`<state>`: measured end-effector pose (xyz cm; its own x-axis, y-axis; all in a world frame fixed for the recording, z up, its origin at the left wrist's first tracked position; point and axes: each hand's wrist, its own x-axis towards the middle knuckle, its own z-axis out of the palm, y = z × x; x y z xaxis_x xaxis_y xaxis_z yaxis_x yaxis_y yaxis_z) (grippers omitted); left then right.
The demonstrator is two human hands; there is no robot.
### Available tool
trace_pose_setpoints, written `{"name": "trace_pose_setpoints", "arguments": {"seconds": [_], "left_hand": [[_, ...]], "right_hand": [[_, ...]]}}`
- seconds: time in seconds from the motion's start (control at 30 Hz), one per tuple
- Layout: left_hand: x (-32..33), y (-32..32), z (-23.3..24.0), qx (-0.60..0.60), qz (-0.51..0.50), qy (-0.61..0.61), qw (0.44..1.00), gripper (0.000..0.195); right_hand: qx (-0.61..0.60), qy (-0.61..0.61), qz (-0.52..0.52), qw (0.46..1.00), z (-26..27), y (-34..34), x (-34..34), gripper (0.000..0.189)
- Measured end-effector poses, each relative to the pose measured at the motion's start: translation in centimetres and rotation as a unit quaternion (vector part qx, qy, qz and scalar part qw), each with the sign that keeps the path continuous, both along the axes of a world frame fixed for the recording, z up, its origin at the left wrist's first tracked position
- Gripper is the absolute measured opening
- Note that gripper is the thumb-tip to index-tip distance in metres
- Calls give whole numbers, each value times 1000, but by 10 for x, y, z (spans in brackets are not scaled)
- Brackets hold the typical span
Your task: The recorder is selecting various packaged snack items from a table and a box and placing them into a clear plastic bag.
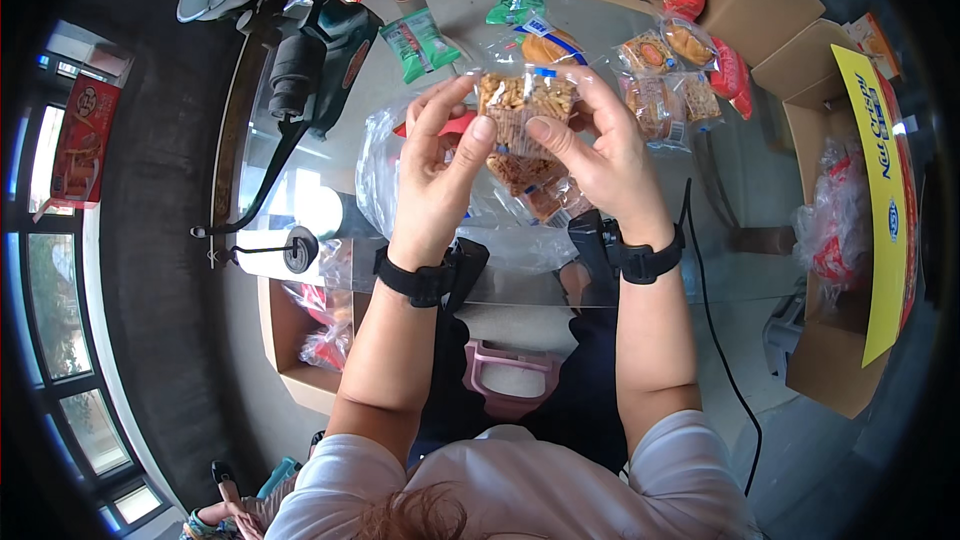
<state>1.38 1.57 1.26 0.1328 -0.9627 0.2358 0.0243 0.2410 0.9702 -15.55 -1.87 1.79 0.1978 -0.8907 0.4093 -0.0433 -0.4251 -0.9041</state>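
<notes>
Between my two hands is a clear-wrapped crispy snack block (517, 101), raised above a glass table (480, 281). My left hand (439, 157) pinches its left side with thumb and fingers. On the other side, my right hand (611, 150) grips it, the thumb lying across the front of the wrapper. Below the hands, a clear plastic bag (382, 172) lies spread on the glass, with more wrapped snack blocks (544, 199) on it. Just beyond my fingertips rests a wrapped bread roll (551, 50).
Green snack packets (420, 43) and several wrapped snacks (652, 101) lie farther back. A dark balance scale (322, 60) with a hanging weight (301, 249) stands left. Cardboard boxes flank the table, one with a yellow flap (874, 195). A black cable (705, 300) hangs at right.
</notes>
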Motion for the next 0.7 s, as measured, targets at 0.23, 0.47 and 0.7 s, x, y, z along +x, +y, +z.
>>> {"name": "trace_pose_setpoints", "arguments": {"seconds": [0.23,0.47,0.7], "left_hand": [[-1,4,10,47,-78,142,986,39],[-2,3,7,70,-108,212,969,38],[1,0,1,114,-111,222,962,33]], "right_hand": [[69,-52,70,994,1,4,1,40],[113,-74,105,985,4,4,0,36],[184,-182,76,963,4,1,1,30]]}}
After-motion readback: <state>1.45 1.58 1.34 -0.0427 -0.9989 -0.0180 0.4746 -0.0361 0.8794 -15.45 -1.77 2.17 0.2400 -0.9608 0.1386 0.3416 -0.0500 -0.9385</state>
